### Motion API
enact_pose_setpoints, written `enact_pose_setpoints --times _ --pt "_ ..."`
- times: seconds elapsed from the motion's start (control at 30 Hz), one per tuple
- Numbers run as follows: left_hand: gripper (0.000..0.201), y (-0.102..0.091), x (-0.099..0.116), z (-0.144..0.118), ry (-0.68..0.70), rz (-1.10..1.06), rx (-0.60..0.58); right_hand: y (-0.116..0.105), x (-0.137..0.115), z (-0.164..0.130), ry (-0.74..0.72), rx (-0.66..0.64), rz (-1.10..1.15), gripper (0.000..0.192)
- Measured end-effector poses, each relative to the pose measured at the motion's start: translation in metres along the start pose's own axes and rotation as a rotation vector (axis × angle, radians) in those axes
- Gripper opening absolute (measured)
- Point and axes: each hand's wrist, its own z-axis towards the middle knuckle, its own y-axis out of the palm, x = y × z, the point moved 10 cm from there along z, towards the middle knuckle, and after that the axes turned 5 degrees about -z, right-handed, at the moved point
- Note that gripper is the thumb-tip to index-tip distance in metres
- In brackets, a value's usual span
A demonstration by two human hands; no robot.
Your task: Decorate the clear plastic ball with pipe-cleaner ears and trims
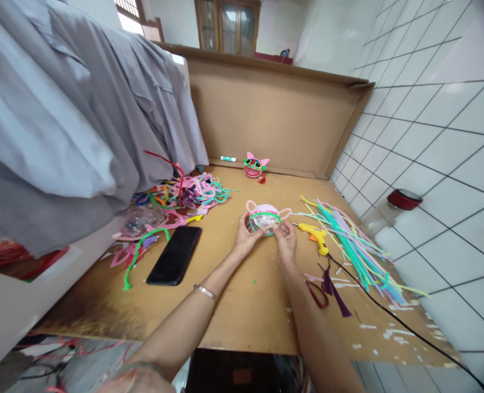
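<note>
Left hand (pixel 246 237) and right hand (pixel 287 244) grip opposite sides of clear rounded piece (pixel 266 223) with green trim (pixel 265 215), fingers closed at its edge. Piece is mid-counter (pixel 250 311), left of yellow glue gun (pixel 316 233); can't tell if it touches down. Probably best: light, even pressure so shell won't dent, trim flush, fingers clear of nozzle.
</note>
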Motion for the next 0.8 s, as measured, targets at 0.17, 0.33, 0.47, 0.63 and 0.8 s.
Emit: enact_pose_setpoints --times 0.17,0.33,0.47,0.63,0.8 --pt "0.092 -0.002 -0.002 -0.001 0.009 0.012 0.005 -0.006 0.002 -0.002 0.003 0.078 0.0 0.066" --pt "0.101 -0.003 -0.005 0.001 0.004 0.026 -0.002 -0.007 0.001 -0.003 0.029 0.099 -0.02 0.066" --pt "0.098 -0.007 -0.007 0.004 -0.011 0.03 0.018 -0.008 0.004 -0.001 0.07 0.122 0.007 0.06" --pt "0.068 -0.014 0.002 0.002 0.032 0.088 0.039 -0.002 0.013 0.0 0.13 0.112 0.055 0.055" --pt "0.039 -0.032 0.018 -0.004 0.131 0.153 0.188 -0.002 0.019 0.0 0.143 0.13 0.058 0.049"
